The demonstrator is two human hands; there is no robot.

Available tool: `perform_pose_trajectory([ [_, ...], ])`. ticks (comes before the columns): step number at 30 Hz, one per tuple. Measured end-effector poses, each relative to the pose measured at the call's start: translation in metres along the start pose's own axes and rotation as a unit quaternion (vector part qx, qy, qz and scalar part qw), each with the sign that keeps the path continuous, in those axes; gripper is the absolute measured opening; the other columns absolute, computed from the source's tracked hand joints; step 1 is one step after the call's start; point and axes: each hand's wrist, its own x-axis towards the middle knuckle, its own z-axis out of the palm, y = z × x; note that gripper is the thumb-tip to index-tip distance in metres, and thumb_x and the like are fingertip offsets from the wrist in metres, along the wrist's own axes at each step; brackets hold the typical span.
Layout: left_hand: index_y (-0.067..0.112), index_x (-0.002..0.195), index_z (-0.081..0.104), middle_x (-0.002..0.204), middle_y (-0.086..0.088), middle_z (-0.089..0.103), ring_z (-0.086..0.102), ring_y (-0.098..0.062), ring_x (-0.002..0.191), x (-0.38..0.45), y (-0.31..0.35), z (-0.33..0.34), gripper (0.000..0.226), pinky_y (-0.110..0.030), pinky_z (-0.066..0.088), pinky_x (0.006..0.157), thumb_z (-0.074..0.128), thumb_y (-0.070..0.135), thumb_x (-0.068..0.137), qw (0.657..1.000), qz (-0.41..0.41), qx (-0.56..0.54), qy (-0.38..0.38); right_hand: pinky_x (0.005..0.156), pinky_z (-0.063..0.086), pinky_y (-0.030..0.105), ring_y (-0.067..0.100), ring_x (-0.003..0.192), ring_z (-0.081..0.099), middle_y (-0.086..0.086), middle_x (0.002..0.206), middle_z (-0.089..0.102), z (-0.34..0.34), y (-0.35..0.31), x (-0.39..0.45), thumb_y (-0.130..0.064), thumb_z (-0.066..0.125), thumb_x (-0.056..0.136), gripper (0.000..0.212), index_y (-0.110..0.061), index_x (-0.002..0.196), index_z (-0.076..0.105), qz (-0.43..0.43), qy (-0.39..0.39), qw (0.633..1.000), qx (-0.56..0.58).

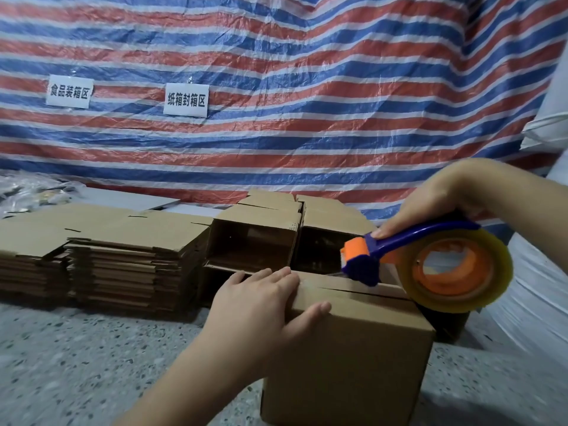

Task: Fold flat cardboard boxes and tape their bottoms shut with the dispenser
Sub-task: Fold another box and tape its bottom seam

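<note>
A packing area: striped tarp [276, 56] backdrop, zone signs [186, 99], stacked flat cartons [116, 256]

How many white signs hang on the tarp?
2: one sign at the left of the tarp, the other to its right, nearer the centre.

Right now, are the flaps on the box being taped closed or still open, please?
Closed: the box's two flaps lie flat, meeting at a thin seam, under the left hand and the tape dispenser.

Brown cardboard box [347, 364], blue-and-orange tape dispenser [399, 250], red-white-blue striped tarp [276, 56]
</note>
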Motion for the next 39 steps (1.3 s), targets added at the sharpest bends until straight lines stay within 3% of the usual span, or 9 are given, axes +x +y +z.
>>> perform_pose_trajectory([
  [7,0.028,0.152,0.032,0.159,0.008,0.031,0.021,-0.013,0.149,0.006,0.012,-0.012,0.100,-0.040,0.014,0.120,0.004,0.087,0.077,0.992,0.043,0.113,-0.032,0.061,0.058,0.026,0.016,0.075,0.077,0.003,0.085,0.079,0.009,-0.006,0.007,-0.083,0.078,0.033,0.104,-0.018,0.112,0.068,0.011,0.003,0.998,-0.061],
  [12,0.025,0.153,0.028,0.157,0.005,0.034,0.028,-0.012,0.144,0.012,0.031,-0.008,0.091,-0.028,0.017,0.118,0.022,0.083,0.084,0.993,0.091,0.051,-0.052,0.059,0.058,0.025,0.015,0.070,0.075,0.003,0.083,0.078,0.012,-0.004,0.005,-0.081,0.078,0.034,0.101,-0.018,0.113,0.069,0.010,0.010,0.999,-0.050],
  [15,0.025,0.147,0.039,0.150,0.006,0.044,0.038,-0.013,0.139,0.014,0.035,-0.003,0.086,-0.027,0.028,0.114,0.022,0.082,0.084,0.994,0.080,0.063,-0.031,0.062,0.058,0.027,0.017,0.074,0.076,0.004,0.087,0.079,0.010,-0.002,0.005,-0.083,0.080,0.023,0.111,-0.018,0.112,0.069,0.005,0.010,0.999,-0.050],
  [24,0.025,0.143,0.041,0.151,0.007,0.042,0.035,-0.011,0.140,0.011,0.033,-0.003,0.082,-0.025,0.025,0.115,0.016,0.078,0.086,0.993,0.093,0.073,-0.014,0.069,0.058,0.029,0.019,0.080,0.075,0.009,0.098,0.078,0.005,0.049,-0.007,-0.081,0.087,0.019,0.123,-0.013,0.119,0.067,0.006,0.003,1.000,0.018],
  [28,0.029,0.135,0.044,0.144,0.010,0.046,0.039,-0.009,0.135,0.010,0.034,-0.006,0.075,-0.025,0.031,0.111,0.013,0.077,0.087,0.991,0.100,0.080,-0.026,0.075,0.058,0.029,0.019,0.086,0.074,0.010,0.105,0.077,0.012,0.060,-0.010,-0.079,0.081,0.037,0.107,-0.012,0.119,0.066,0.026,-0.009,1.000,0.002],
  [31,0.031,0.124,0.046,0.129,0.011,0.054,0.049,-0.008,0.118,0.012,0.038,-0.011,0.068,-0.024,0.043,0.097,0.015,0.078,0.087,0.991,0.095,0.084,-0.042,0.083,0.056,0.030,0.021,0.091,0.071,0.013,0.115,0.074,0.021,0.058,-0.007,-0.076,0.073,0.049,0.096,-0.013,0.120,0.064,0.026,-0.010,1.000,-0.009],
  [33,0.027,0.138,0.041,0.136,0.004,0.054,0.051,-0.014,0.121,0.016,0.043,-0.012,0.080,-0.028,0.046,0.096,0.017,0.082,0.085,0.989,0.088,0.106,-0.061,0.078,0.056,0.028,0.019,0.086,0.071,0.013,0.109,0.076,0.022,0.059,-0.006,-0.075,0.073,0.050,0.095,-0.013,0.121,0.064,0.024,-0.012,1.000,0.003],
  [36,0.019,0.157,0.012,0.158,-0.003,0.033,0.035,-0.021,0.142,0.026,0.063,-0.011,0.100,-0.041,0.032,0.115,0.018,0.085,0.082,0.983,0.095,0.112,-0.107,0.065,0.058,0.024,0.014,0.073,0.072,0.005,0.091,0.076,0.022,0.062,-0.005,-0.076,0.074,0.048,0.096,-0.013,0.120,0.065,0.022,-0.023,0.999,0.012],
  [39,0.019,0.157,0.013,0.164,-0.004,0.019,0.018,-0.022,0.150,0.032,0.081,-0.004,0.092,-0.044,0.017,0.122,0.023,0.079,0.088,0.981,0.110,0.082,-0.141,0.061,0.057,0.024,0.014,0.070,0.073,0.004,0.089,0.077,0.022,0.065,-0.002,-0.077,0.076,0.048,0.095,-0.014,0.118,0.065,0.024,-0.022,0.999,0.020],
])
